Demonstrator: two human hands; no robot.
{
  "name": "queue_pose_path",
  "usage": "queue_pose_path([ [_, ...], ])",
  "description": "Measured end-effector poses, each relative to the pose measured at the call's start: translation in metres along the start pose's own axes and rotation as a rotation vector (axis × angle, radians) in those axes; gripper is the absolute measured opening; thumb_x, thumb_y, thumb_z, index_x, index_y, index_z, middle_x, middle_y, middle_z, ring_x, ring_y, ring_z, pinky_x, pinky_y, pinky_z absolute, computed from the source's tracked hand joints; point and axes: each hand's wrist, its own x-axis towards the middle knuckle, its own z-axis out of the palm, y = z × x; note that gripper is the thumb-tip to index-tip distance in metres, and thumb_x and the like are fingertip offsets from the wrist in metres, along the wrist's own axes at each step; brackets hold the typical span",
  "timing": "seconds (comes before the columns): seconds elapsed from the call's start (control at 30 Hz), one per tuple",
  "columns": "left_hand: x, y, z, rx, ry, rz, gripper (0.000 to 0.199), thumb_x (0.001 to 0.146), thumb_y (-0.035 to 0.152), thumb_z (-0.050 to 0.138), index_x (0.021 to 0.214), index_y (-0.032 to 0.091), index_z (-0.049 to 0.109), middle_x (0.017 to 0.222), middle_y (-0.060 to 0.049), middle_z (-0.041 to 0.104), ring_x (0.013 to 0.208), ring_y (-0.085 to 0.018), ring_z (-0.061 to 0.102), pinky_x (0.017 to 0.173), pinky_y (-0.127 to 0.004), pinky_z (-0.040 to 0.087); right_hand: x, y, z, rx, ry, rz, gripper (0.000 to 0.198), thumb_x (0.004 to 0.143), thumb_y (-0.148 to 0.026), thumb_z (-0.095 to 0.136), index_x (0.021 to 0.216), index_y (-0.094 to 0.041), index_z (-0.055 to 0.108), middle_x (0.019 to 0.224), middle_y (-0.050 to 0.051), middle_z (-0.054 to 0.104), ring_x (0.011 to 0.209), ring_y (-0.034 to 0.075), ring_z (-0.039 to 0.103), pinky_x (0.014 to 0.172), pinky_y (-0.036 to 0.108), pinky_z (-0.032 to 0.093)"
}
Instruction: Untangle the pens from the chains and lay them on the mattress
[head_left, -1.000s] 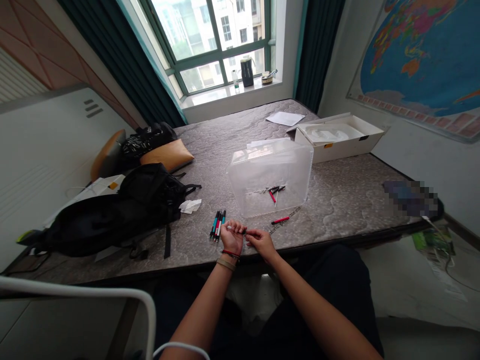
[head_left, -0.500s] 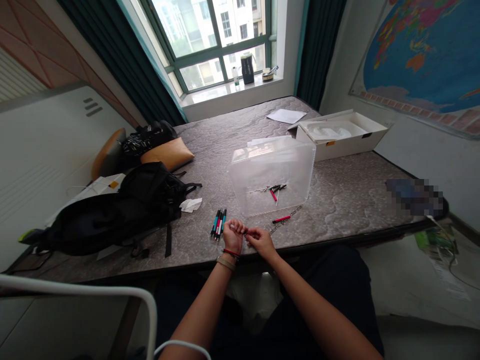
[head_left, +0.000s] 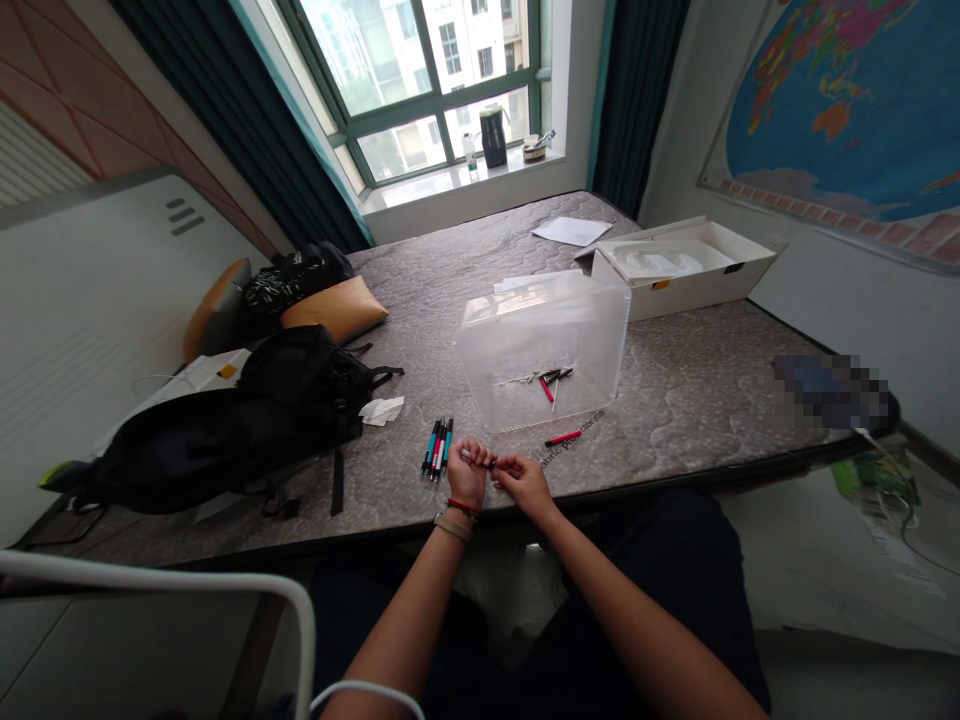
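My left hand [head_left: 469, 482] is closed around a slim pale pen barrel, its end showing between thumb and fingers. My right hand [head_left: 526, 484] pinches the dark end of the same pen just to the right; the fingers hide most of it. Left of my hands lies a row of several assembled pens [head_left: 437, 448], teal, red and white with black parts. A red pen barrel [head_left: 562, 439] rests on the table in front of a translucent plastic box [head_left: 480, 365]. Inside the box are loose black, red and pale pen parts [head_left: 555, 376].
A black backpack [head_left: 225, 420] and a tan pouch [head_left: 337, 306] occupy the table's left side. Crumpled tissue [head_left: 382, 411] lies near the pens. An open white carton [head_left: 690, 290] and paper [head_left: 571, 231] are at the back right. A white rail [head_left: 225, 580] crosses the lower left.
Both hands stay in nearly the same place, with only a slight shift of the fingers. The pens, box and loose parts have not moved.
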Motion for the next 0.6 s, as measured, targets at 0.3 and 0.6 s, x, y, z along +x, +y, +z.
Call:
queue_pose_path([
  [0.3, 0.000, -0.003, -0.001, -0.091, -0.024, 0.008, 0.036, 0.090, 0.037, 0.037, 0.058, 0.020, 0.037, 0.055, 0.003, 0.035, 0.052, -0.013, 0.043, 0.063, -0.030, 0.043, 0.000, -0.005, 0.001, 0.054, 0.064, 0.029, 0.036, 0.059, -0.041, 0.083, 0.081, -0.015, 0.070, 0.075, 0.003, 0.070, 0.070, 0.018, 0.066, 0.064, 0.031, 0.057],
  [0.6, -0.001, -0.010, 0.001, -0.134, -0.052, 0.036, 0.037, 0.093, 0.038, 0.037, 0.062, 0.019, 0.044, 0.058, 0.000, 0.043, 0.059, -0.015, 0.049, 0.065, -0.030, 0.043, 0.001, -0.008, -0.001, 0.091, 0.032, 0.034, 0.037, 0.070, -0.050, 0.075, 0.083, -0.016, 0.067, 0.073, 0.002, 0.067, 0.067, 0.015, 0.063, 0.059, 0.028, 0.056],
])
